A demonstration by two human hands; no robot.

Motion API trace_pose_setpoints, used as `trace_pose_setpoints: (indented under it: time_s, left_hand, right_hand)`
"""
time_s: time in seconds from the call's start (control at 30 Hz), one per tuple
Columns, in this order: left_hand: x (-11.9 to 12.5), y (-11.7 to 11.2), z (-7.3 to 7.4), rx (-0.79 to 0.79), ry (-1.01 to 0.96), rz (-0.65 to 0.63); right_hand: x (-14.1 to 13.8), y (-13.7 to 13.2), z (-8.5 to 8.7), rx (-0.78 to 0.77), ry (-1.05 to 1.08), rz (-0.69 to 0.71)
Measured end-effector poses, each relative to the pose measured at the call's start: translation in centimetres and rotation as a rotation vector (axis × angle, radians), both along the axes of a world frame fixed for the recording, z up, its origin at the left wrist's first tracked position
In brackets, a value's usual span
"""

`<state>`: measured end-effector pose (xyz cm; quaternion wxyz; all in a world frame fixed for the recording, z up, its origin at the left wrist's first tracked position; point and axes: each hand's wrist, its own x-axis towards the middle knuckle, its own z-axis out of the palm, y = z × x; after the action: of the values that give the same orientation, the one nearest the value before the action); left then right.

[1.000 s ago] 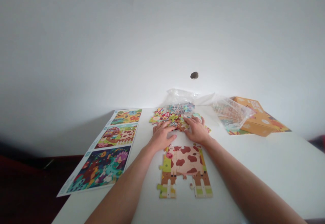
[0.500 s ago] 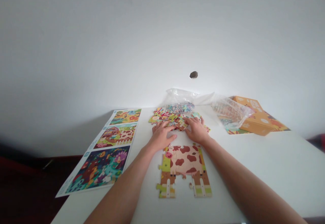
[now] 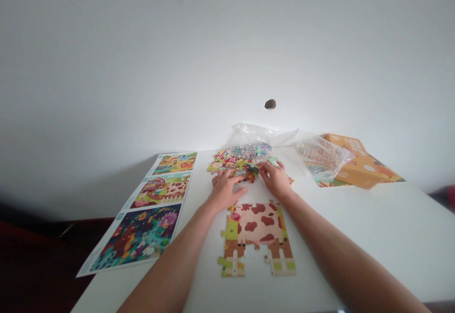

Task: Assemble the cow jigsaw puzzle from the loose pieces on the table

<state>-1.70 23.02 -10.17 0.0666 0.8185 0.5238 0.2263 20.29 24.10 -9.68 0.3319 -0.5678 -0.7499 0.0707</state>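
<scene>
Right hand (image 3: 276,180) is now tipping up dark-looking, flat puzzle piece (image 3: 252,168), seemingly pinching it by edge; left hand (image 3: 224,190) is staying loosely spread at near edge of multicoloured cardboard puzzle pile (image 3: 215,166). I am judging step as picking through pile; next move is calling for steady pinch. Part-joined pink-and-brown cow puzzle (image 3: 259,223) is lying nearer, on white tabletop (image 3: 355,237).

your bare right hand (image 3: 276,179) pinches a dark jigsaw piece (image 3: 252,168); your bare left hand (image 3: 224,189) touches a multicoloured jigsaw pile (image 3: 230,162).
</scene>
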Motion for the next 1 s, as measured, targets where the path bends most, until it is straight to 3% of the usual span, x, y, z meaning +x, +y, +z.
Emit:
trace_pose_setpoints:
  time_s: [0.13,0.27,0.43,0.57,0.67,0.8,1.0]
  left_hand:
    - [0.2,0.2,0.1,0.124,-0.102,-0.028]
    - [0.6,0.3,0.2,0.238,-0.245,-0.136]
    - [1.0,0.1,0.4,0.247,-0.397,-0.204]
    - [1.2,0.1,0.4,0.144,-0.53,-0.192]
    - [1.3,0.1,0.4,0.001,-0.726,-0.135]
    - [1.6,-0.1,0.7,-0.214,-0.98,-0.185]
    - [2.0,-0.9,1.6,-0.271,-0.983,-0.208]
  right_hand:
    - [-0.4,-0.2,0.3,0.205,0.088,0.007]
    - [-1.4,-1.2,0.9,0.376,0.125,0.129]
    - [-2.3,-2.6,1.9,0.364,0.142,0.306]
    - [-2.3,-3.0,2.0,0.321,0.156,0.387]
    - [-2.1,-2.9,1.8,0.327,0.202,0.313]
    - [-1.8,-2.9,1.9,0.312,0.184,0.301]
    - [-1.8,-2.8,1.9,0.278,0.071,0.347]
